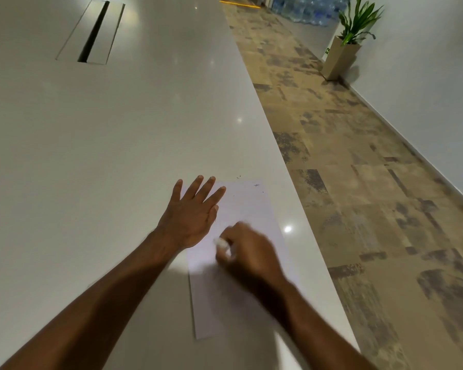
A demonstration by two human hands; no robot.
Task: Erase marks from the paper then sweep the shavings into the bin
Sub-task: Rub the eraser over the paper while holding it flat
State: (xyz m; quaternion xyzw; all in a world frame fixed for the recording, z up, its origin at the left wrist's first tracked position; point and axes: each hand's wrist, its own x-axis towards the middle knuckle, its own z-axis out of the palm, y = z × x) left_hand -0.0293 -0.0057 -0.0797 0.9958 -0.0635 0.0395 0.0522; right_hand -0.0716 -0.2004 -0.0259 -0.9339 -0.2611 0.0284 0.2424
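Left hand [191,214] is spread flat pinning the paper's [251,209] far-left corner near the table's [118,129] right edge, right hand [247,252] pinches the blurred eraser [222,243] mid-sheet; risk: hard rubbing creases the unpinned near end or flicks shavings [238,177] onto the floor [358,169].

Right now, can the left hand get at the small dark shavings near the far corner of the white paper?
Probably yes. The left hand lies flat on the white paper sheet, and nothing stands between its fingers and the dark shavings.

Dim, glare spots, blurred right hand [247,249]
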